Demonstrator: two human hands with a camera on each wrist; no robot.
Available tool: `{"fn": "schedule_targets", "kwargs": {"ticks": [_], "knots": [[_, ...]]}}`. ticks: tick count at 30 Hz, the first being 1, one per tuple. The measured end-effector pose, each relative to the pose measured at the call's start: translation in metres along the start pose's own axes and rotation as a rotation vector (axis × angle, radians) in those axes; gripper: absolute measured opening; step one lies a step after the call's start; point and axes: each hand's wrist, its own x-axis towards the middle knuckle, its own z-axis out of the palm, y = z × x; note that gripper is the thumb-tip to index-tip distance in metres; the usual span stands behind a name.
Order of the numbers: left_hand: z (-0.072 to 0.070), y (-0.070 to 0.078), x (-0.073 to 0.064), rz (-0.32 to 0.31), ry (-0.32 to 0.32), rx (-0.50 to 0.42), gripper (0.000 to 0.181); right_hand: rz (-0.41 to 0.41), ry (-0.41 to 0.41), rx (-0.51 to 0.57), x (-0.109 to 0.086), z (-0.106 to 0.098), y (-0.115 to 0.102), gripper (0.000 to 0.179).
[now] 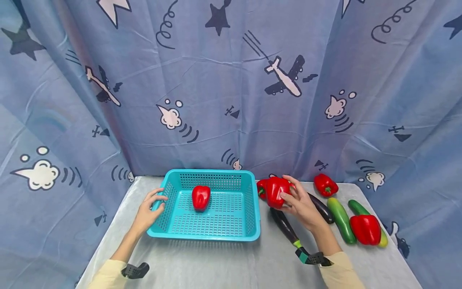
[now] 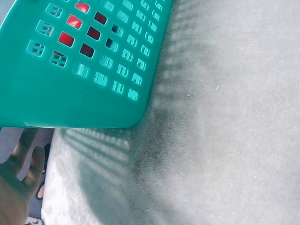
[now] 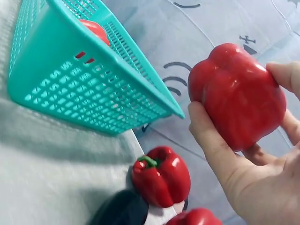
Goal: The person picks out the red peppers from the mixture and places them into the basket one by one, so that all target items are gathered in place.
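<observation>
Nearest the head camera, at the lower edge, two pale yellow sleeves (image 1: 108, 275). Beyond, on a light grey table (image 1: 202, 269), a turquoise basket (image 1: 203, 239), perforated, long side running left to right, with one small red pepper (image 1: 201, 197) inside, left of centre. Raised above the table, just right of the basket: a held pepper (image 1: 276, 192), red, only a little longer than wide, long axis roughly crosswise to the basket's in the head view. Gripped between thumb and fingers of the right hand (image 1: 301, 206), with the basket off to that hand's left. Far across, at the left rim, the left hand (image 1: 149, 208), fingers parted and loosely bent, grasping nothing; contact with the rim impossible to tell. Farther right, eggplants (image 1: 285, 226), a cucumber (image 1: 341, 220) and more red peppers (image 1: 365, 229).
</observation>
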Motion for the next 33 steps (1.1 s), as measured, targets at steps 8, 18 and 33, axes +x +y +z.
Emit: {"fn": "schedule_targets", "kwargs": {"ticks": [8,18,33], "knots": [[0.001,-0.001,0.001,0.008,0.006,0.002,0.019,-0.051,-0.061,-0.017,0.014,0.023,-0.005,0.073],[0.001,-0.002,0.0,0.006,0.005,-0.004,0.019,-0.136,-0.066,-0.177,0.032,0.058,-0.007,0.087],[0.0,-0.003,0.001,0.004,0.004,0.001,0.019,-0.017,-0.122,-0.194,0.056,0.105,-0.002,0.085]]}}
